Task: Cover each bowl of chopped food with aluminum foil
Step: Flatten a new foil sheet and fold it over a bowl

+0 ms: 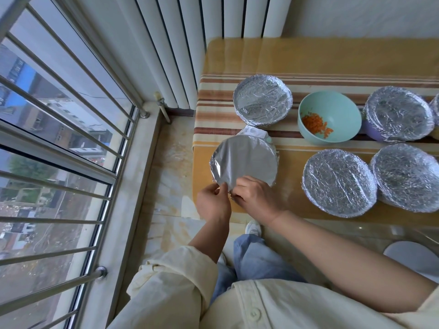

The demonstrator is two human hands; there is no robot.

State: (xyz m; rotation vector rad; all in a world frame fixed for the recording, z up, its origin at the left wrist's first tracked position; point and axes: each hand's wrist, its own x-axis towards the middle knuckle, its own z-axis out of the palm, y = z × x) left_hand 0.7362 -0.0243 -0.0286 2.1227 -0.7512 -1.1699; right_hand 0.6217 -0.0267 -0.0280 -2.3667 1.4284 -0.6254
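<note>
A bowl under a smooth sheet of aluminum foil [244, 160] stands at the table's near left corner. My left hand [212, 203] and my right hand [257, 198] both pinch the foil's near edge at the bowl's rim. A teal bowl [332, 110] with chopped carrot [314, 124] inside stands uncovered behind it. Several other bowls wear crinkled foil: one at the back left [262, 99], one at the near middle [338, 182], one at the near right [407, 176] and one at the back right [399, 113].
The striped tablecloth covers the table [249, 58], whose left edge is by a white radiator [180, 43]. A barred window [59, 138] fills the left side. A white stool [413, 257] stands at the lower right. My legs and a shoe show below the table edge.
</note>
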